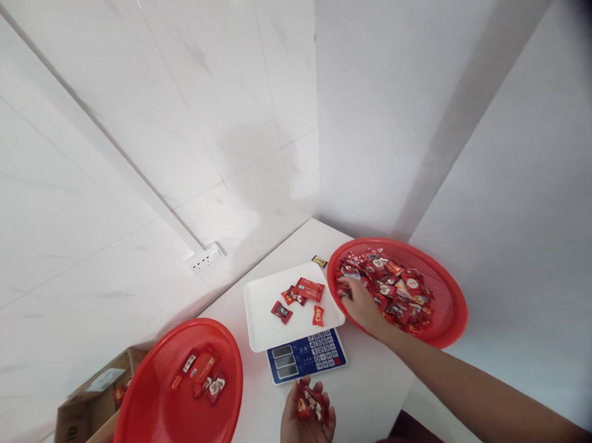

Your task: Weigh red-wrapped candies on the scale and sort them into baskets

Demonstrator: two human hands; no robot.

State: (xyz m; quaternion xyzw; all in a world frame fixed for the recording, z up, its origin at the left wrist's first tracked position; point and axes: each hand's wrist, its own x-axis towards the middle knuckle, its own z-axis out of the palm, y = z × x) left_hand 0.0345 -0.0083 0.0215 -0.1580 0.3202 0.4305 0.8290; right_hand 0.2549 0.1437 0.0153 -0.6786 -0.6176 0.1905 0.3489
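My left hand (299, 427), palm up with its fingers curled, holds a few red wrapped candies (310, 404) in front of the scale. My right hand (358, 302) reaches over the near-left side of the right red basket (447, 306), its fingers closed around a dark red wrapped candy (344, 290). Many mostly red wrapped candies (393, 289) fill the middle of that basket. Several red packets, among them a larger flat packet (309, 288), lie on the white weighing tray (264, 329). Below the tray shows the blue keypad panel of the scale (303, 358).
At the left, a second red basket (152, 414) holds several red packets, with a cardboard box (78, 418) behind it. A small yellow-and-dark packet (319, 260) lies on the white table (368, 370) behind the tray. A power strip (206, 258) is on the wall.
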